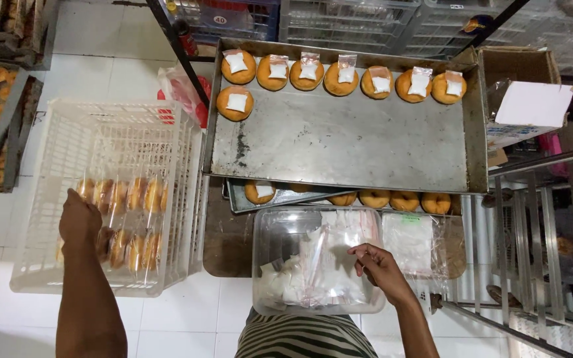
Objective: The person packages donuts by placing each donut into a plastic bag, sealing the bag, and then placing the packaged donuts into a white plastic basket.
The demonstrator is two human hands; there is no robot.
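White plastic crate (pixel 48 199) is receiving bagged donuts (pixel 124 195) under our closed left hand (pixel 79 219); our right hand (pixel 378 265) is pinching a clear bag (pixel 329 255); 8 donuts (pixel 339 81) are waiting along the steel tray's (pixel 353 146) far edge.

Ahead of the fingers, a steel baking tray (pixel 339 146) carries eight doughnuts (pixel 238 103) topped with small white sachets (pixel 236 63); right of it, perhaps a cardboard box (pixel 522 73).

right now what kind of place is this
Probably a small bakery's packing area. A metal tray holds doughnuts topped with small white sachets, a white plastic crate holds bagged doughnuts, and the right hand picks through a clear tub of bags.
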